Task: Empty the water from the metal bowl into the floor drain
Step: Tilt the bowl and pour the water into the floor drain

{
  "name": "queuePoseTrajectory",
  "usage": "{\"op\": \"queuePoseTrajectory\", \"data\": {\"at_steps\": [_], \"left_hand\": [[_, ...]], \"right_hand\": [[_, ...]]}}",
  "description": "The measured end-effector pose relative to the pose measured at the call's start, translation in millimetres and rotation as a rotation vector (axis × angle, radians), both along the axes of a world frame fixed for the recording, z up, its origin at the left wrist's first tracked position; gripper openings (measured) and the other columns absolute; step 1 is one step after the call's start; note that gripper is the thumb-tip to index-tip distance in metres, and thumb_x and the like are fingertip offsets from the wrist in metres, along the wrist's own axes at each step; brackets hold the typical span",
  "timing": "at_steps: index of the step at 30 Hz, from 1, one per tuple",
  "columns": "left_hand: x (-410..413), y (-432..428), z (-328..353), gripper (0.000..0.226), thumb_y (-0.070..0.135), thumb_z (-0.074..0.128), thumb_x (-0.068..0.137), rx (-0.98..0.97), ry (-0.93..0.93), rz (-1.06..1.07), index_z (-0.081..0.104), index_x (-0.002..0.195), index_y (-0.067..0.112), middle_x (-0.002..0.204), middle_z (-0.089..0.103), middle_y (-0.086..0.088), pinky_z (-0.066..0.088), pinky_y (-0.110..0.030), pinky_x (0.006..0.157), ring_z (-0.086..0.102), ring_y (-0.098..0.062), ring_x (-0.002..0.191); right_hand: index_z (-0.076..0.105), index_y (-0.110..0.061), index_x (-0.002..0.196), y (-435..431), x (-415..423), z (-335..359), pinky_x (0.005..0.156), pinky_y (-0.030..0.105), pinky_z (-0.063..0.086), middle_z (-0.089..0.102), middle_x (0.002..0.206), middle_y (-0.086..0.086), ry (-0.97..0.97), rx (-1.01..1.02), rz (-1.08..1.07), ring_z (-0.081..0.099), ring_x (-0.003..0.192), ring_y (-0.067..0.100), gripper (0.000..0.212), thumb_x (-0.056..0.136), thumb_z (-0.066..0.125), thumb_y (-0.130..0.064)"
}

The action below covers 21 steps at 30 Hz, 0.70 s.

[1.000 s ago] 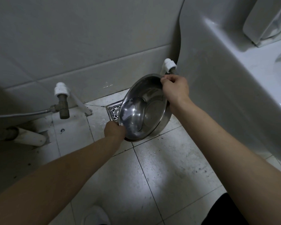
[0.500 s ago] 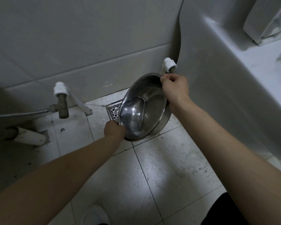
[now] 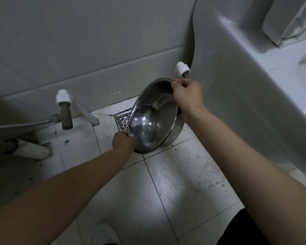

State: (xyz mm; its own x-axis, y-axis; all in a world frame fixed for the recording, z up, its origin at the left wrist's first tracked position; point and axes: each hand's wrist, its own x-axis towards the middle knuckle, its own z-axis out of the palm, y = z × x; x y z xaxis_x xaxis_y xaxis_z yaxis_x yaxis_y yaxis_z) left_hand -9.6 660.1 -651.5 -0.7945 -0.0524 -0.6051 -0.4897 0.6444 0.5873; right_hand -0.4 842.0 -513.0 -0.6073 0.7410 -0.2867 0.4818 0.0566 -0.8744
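Note:
A shiny metal bowl is tilted steeply to the left above the tiled floor, its low rim over the square metal floor drain. A little water pools against the bowl's lower left wall. My left hand grips the low rim at the bottom left. My right hand grips the high rim at the top right. The bowl hides most of the drain's grille.
A brass valve with a white cap juts from the wall at left, with a white pipe on the floor below it. Another white fitting sits behind the bowl. A white toilet fills the right. A white shoe shows at the bottom.
The bowl has tipped slightly further to the left and the pool of water inside has shrunk. Both hands keep their hold on the rim.

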Motion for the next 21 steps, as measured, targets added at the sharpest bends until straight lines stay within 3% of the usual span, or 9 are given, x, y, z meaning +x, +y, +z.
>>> {"op": "queuePoseTrajectory", "data": {"at_steps": [6,11,15,18,21], "left_hand": [[-0.3,-1.5,1.2,0.021,-0.004,0.053,0.084,0.007,-0.013,0.003,0.068,0.098,-0.008,0.078,0.058,-0.015,0.038,-0.023,0.052,0.059,-0.028,0.074],[-0.4,-2.8,2.9,0.023,-0.006,0.053,0.085,0.005,-0.002,0.0,0.069,0.101,-0.005,0.081,0.06,-0.014,0.039,-0.022,0.055,0.055,-0.022,0.071],[0.0,-3.0,3.6,0.02,-0.005,0.054,0.086,-0.001,0.0,0.004,0.068,0.1,-0.005,0.084,0.062,-0.016,0.042,-0.025,0.059,0.055,-0.022,0.07],[-0.9,-3.0,3.2,0.02,-0.005,0.055,0.086,-0.004,-0.012,-0.001,0.069,0.1,-0.006,0.083,0.061,-0.017,0.039,-0.023,0.051,0.056,-0.024,0.07],[-1.4,-2.1,3.0,0.021,-0.006,0.053,0.085,0.004,-0.017,0.002,0.069,0.099,-0.007,0.08,0.059,-0.015,0.037,-0.022,0.05,0.06,-0.028,0.076]], "right_hand": [[0.069,0.005,0.103,-0.6,0.5,0.7,0.064,0.02,0.045,0.068,0.111,0.023,-0.005,0.002,0.01,0.055,0.074,0.012,0.027,0.097,0.057,-0.018],[0.068,0.004,0.102,-3.0,0.0,0.1,0.065,0.021,0.045,0.069,0.109,0.022,-0.013,0.01,0.012,0.06,0.075,0.015,0.027,0.097,0.057,-0.019],[0.07,0.002,0.097,-3.0,-1.3,0.4,0.078,0.03,0.048,0.072,0.097,0.017,-0.01,-0.006,0.012,0.066,0.089,0.021,0.025,0.096,0.058,-0.02],[0.067,0.006,0.095,-3.7,-1.9,0.1,0.072,0.029,0.047,0.062,0.081,0.013,0.001,-0.019,0.027,0.058,0.076,0.018,0.028,0.097,0.057,-0.02],[0.065,0.01,0.099,-3.9,-3.4,-1.1,0.072,0.03,0.046,0.066,0.093,0.026,0.006,-0.013,0.022,0.053,0.076,0.015,0.031,0.097,0.057,-0.02]]}}
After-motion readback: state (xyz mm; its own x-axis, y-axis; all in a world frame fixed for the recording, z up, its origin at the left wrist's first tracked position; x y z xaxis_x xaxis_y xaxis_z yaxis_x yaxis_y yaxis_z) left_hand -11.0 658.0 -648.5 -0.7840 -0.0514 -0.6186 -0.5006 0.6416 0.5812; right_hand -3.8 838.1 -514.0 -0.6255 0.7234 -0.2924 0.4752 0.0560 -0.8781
